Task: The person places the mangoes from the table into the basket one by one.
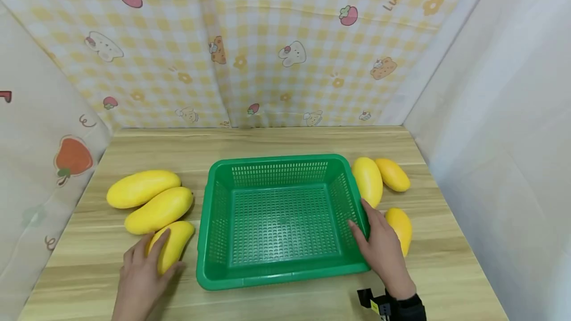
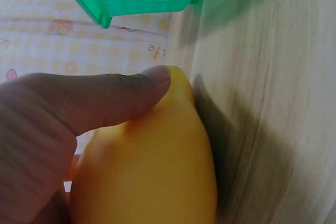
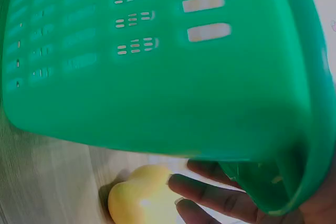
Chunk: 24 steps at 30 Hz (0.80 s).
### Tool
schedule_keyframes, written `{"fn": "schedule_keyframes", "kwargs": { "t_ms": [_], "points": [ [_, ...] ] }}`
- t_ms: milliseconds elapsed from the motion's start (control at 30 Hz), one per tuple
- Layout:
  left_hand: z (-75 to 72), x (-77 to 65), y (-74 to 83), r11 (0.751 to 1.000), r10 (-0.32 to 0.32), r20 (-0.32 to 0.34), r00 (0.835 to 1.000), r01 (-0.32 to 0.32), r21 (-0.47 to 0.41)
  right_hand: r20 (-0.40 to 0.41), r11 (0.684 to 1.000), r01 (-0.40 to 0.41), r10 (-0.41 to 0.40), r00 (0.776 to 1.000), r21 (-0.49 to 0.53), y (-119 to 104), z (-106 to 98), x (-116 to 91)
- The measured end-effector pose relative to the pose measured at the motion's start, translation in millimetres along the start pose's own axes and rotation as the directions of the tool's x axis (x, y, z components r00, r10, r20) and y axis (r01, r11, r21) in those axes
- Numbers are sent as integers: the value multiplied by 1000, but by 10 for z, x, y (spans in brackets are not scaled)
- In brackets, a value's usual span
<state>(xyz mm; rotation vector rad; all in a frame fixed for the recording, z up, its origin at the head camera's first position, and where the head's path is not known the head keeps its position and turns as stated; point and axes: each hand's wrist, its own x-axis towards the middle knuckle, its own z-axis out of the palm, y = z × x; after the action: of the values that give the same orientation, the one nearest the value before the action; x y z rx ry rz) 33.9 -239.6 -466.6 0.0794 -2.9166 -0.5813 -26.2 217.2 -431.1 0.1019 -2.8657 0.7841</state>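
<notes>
My left hand (image 1: 142, 279) grips the nearest of three yellow mangoes on the left, a curved mango (image 1: 177, 244) lying on the table. In the left wrist view the thumb (image 2: 110, 98) lies along that mango's side, close to its narrow tip. A green plastic basket (image 1: 285, 277) with slotted walls stands at the centre, nothing inside it. At its right side my right hand (image 1: 383, 249) holds the rim, thumb over the inner side. The right wrist view shows its other fingers (image 3: 220, 195) outside the basket wall, near a mango (image 3: 139, 198).
Two more mangoes, an upper mango (image 1: 142, 188) and a middle mango (image 1: 159, 210), lie beyond the left hand. Right of the basket are a long mango (image 1: 368, 180), a smaller mango (image 1: 393, 175) and a mango (image 1: 400, 227) beside the right hand. Patterned cloth (image 1: 267, 83) closes off the back.
</notes>
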Motion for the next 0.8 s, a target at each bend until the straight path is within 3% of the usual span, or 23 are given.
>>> {"fn": "schedule_keyframes", "kwargs": {
  "t_ms": [167,467,633,800],
  "points": [
    [19,10,-37,1000,-8,-20,1000,9,7,-44,999,-40,40,998,-15,-24,3,42],
    [62,18,27,996,-71,-21,997,72,44,-25,991,-125,124,992,-50,-10,1,40],
    [79,2,30,993,-106,-7,994,107,50,35,987,-161,162,986,-32,-5,12,59],
    [89,2,4,994,-97,-25,995,99,47,104,983,-182,181,978,2,-16,18,94]
  ]
}}
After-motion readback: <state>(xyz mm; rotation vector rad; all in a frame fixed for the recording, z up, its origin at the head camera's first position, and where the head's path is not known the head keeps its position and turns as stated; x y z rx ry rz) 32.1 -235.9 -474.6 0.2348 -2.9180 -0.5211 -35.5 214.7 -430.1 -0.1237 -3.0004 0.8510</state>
